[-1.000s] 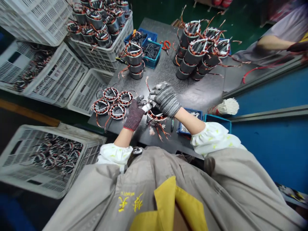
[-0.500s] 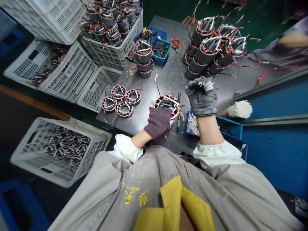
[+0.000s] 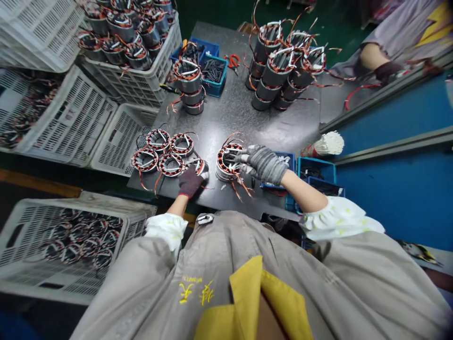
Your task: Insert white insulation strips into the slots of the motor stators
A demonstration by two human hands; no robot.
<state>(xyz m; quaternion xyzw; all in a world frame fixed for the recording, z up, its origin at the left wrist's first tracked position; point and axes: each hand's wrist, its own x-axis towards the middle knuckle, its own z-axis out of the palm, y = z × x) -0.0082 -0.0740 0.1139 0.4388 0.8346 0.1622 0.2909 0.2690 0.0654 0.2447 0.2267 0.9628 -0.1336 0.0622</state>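
Note:
My left hand, in a dark maroon glove, is closed on a copper-wound stator ring at the right end of a group of flat rings, and its fingers hide part of that ring. Just left of it lie several more wound rings, such as one on the black work table. My right hand, in a grey knit glove, presses its fingertips against a low stack of wound stators. Orange-red lead wires stick out from the stack. Whether those fingers grip it is hard to tell.
White slatted crates of stators crowd the left side and front left. Tall stator stacks stand at the table's far end, beside blue trays and red-handled snips. A co-worker's gloved hand works at top right.
My left hand has moved left from the central stator to the group of rings. My right hand has come down from above onto the stack. The view has shifted slightly.

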